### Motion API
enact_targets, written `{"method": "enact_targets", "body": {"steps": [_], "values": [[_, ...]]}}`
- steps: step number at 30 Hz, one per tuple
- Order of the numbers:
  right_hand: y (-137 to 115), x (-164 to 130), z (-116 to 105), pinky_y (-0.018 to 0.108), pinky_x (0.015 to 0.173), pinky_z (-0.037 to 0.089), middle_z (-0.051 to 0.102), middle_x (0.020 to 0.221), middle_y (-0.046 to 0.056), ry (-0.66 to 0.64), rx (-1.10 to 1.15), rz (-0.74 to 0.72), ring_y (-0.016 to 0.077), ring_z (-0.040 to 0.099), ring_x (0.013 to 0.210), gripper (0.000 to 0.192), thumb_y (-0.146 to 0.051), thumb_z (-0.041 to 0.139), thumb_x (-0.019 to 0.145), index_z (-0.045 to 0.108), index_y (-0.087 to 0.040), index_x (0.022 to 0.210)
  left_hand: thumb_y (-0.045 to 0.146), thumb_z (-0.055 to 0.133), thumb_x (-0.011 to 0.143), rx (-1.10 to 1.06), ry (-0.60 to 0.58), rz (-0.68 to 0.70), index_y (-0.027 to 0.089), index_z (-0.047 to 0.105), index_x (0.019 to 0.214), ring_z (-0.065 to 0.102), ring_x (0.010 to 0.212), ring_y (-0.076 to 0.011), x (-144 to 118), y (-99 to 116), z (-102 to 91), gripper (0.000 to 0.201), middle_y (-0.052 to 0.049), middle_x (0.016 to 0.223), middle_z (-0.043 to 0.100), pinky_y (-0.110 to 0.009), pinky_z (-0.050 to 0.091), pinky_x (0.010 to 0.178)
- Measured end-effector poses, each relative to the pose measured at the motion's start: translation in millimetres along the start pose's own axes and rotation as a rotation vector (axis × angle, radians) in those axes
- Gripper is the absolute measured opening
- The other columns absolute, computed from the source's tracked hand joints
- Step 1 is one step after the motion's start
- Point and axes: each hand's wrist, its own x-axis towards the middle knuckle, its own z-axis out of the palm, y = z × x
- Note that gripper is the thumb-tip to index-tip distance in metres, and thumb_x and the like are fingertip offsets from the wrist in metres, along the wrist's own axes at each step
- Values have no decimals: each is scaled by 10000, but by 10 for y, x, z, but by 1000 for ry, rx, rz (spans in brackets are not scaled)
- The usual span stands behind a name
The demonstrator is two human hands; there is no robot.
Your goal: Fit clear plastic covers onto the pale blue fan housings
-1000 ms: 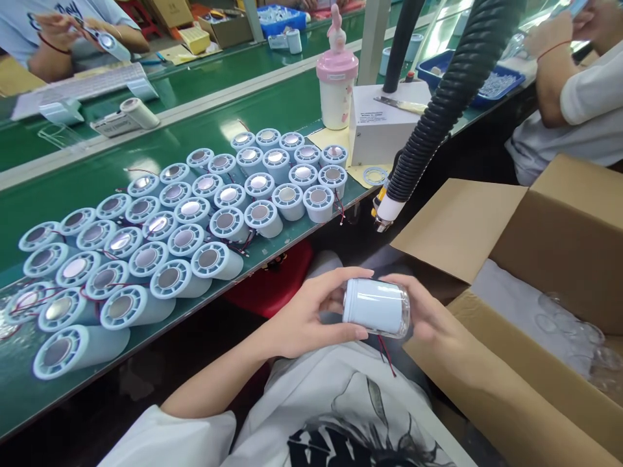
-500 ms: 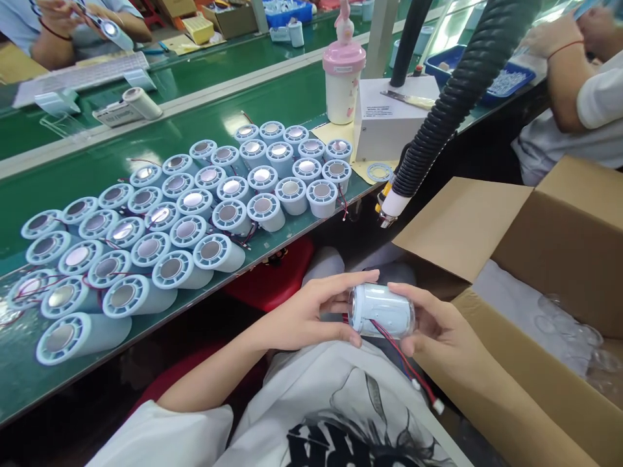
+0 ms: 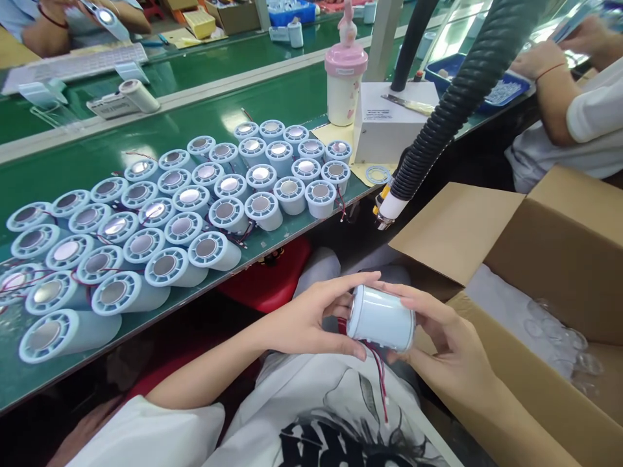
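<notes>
Turning since a moment ago, the pale-blue cylindrical housing (image 3: 381, 318) sits gripped between left hand (image 3: 311, 321) and right hand (image 3: 450, 344), red wires (image 3: 378, 376) now dangling underneath.

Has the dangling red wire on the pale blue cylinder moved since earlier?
Yes. The red wire now hangs straight down over the white shirt, no longer trailing right toward the cardboard box.

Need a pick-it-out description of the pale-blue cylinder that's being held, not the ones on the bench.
Start at the green bench with its rows of pale-blue cylinders, then drop below its near edge to the person's lap beside the open cardboard box. There the left hand and right hand grip one cylinder lying sideways. It alone is off the bench, with red wires dangling.
</notes>
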Motion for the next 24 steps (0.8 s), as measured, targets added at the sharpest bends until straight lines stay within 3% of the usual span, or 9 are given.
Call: {"method": "enact_targets", "body": {"steps": [4,7,11,14,18,21,23,24], "values": [[-70,23,18,379,1001,531,424,1496,61,-38,225,222,282,489,1314,712,-354,821,765,454,-386,1375,104,815,681,47,42,82,311,499,1370,582,1222,-253,8,-8,32,786,-96,1394,525,-338,525,979],[-97,25,30,383,1008,522,529,1398,80,-61,373,297,265,548,1246,582,-440,739,833,490,-349,1352,80,801,690,115,38,175,349,476,1381,532,1270,-251,10,-55,14,810,-77,1402,506,-337,514,988],[-65,-10,26,345,1038,492,580,1355,38,21,307,167,227,538,1260,524,-263,804,794,568,-364,1250,184,880,607,155,56,153,345,442,1400,522,1247,-274,-3,-63,-63,920,-94,1438,423,-396,478,1027],[-22,-41,24,337,983,528,571,1366,39,41,201,84,227,554,1241,547,-154,809,770,575,-363,1218,392,878,607,86,-4,-64,253,458,1359,597,1090,-255,-14,-21,-123,872,-118,1310,511,-410,497,961],[-36,-14,93,375,920,570,588,1330,55,44,18,-56,246,583,1201,526,-69,776,767,574,-332,1176,655,697,708,-170,-126,-292,184,512,1197,627,898,-204,1,-13,-103,704,-76,1034,616,-348,516,798],[-13,41,39,411,939,569,588,1327,81,-41,-125,-275,268,566,1237,451,-46,694,816,572,-283,1180,626,670,762,-361,-110,-333,206,482,1184,629,792,-160,23,-28,-8,625,-52,1017,587,-328,521,726],[119,75,-188,474,982,538,565,1356,110,-35,-168,-255,309,541,1267,354,-167,714,832,580,-255,1147,505,703,793,-329,-27,-324,228,451,1223,623,847,-158,29,-7,45,570,-45,1041,565,-321,520,748],[231,94,-367,501,992,523,564,1349,122,51,-185,-182,327,546,1258,325,-267,739,823,585,-245,1109,432,728,787,-264,20,-308,235,438,1237,615,890,-161,26,16,58,569,-46,1066,556,-318,515,774]]}}
